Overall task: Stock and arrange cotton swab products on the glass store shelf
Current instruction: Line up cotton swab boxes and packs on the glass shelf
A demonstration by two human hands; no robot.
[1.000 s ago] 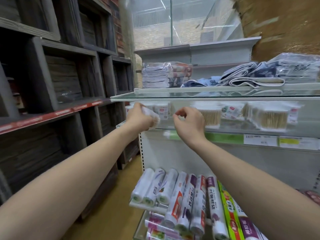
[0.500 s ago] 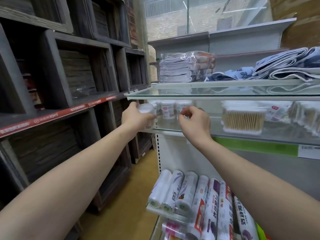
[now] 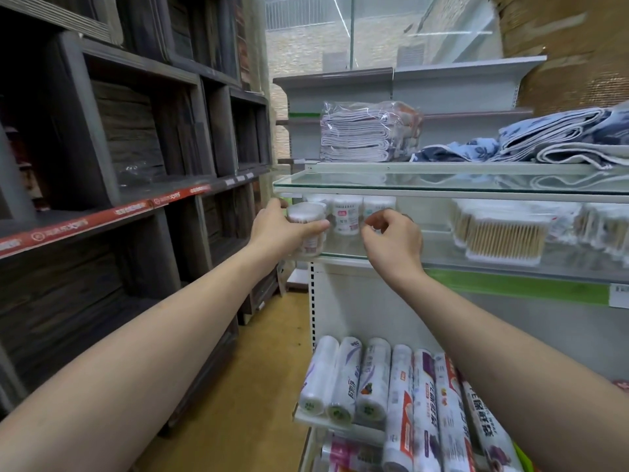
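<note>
One cotton swab tub (image 3: pixel 306 229) is gripped by the left hand (image 3: pixel 282 233) at the glass shelf (image 3: pixel 442 264) edge, beside standing tubs (image 3: pixel 347 216). Right hand (image 3: pixel 394 243) hovers, fingers curled, holding nothing. Placement step under way; next, seating it upright in the row.

Right hand (image 3: pixel 391 243) hides one tub's (image 3: pixel 378 206) lower half (label unreadable); swab packs (image 3: pixel 503 233) blurred.

A shop aisle: glass shelves (image 3: pixel 442 190) on the right carry packaged cotton swabs (image 3: pixel 503 233), folded cloths (image 3: pixel 367 131) and bag rolls (image 3: pixel 401 396); price strips (image 3: pixel 517 287) line shelf edges.
</note>
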